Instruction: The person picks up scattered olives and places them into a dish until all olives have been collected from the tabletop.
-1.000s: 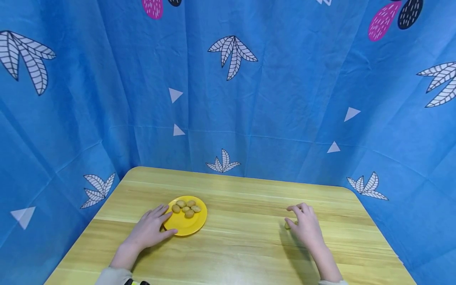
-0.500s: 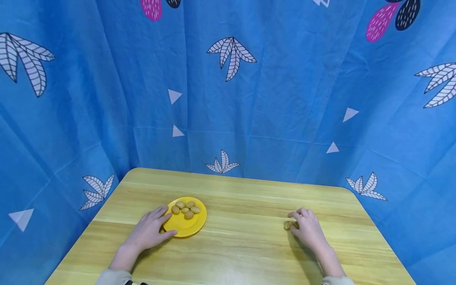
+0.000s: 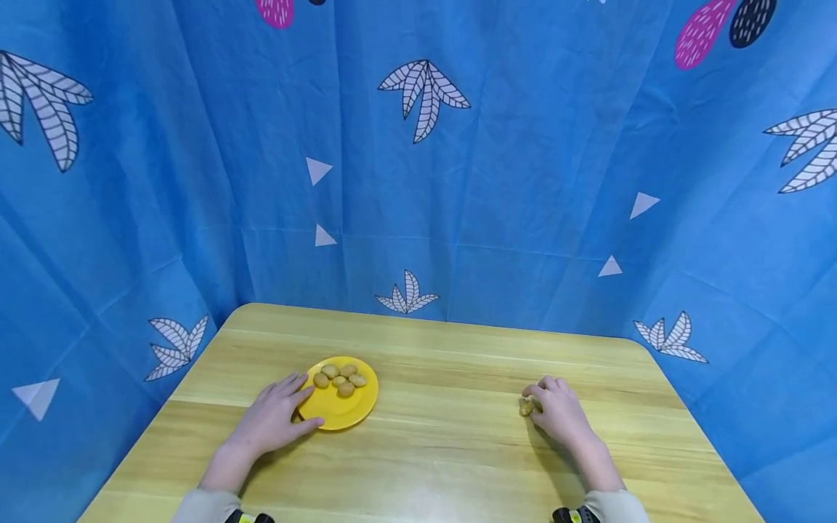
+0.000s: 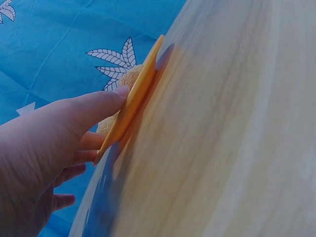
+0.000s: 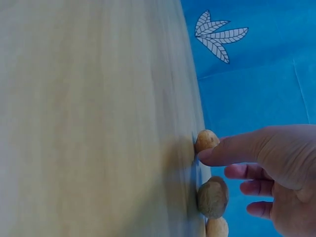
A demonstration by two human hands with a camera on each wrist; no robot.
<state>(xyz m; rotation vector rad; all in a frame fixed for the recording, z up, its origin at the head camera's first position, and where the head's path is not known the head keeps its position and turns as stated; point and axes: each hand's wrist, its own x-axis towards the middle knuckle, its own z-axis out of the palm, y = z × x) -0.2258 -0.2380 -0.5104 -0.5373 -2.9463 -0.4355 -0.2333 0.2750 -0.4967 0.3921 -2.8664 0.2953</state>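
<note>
A wood-grain tabletop (image 3: 445, 450) with rounded far corners stretches beneath and between the left hand (image 3: 275, 420) and the right hand (image 3: 564, 415). Beyond both hands hangs a creased blue fabric curtain (image 3: 523, 181), which also runs down outside each one. A white leaf sprig (image 3: 175, 347) is printed ahead and left of the left hand, with a pale triangle (image 3: 37, 397) farther left. Ahead and right of the right hand sits another printed sprig (image 3: 671, 338); high beyond that hand are magenta (image 3: 702, 35) and black teardrops (image 3: 753, 23).
</note>
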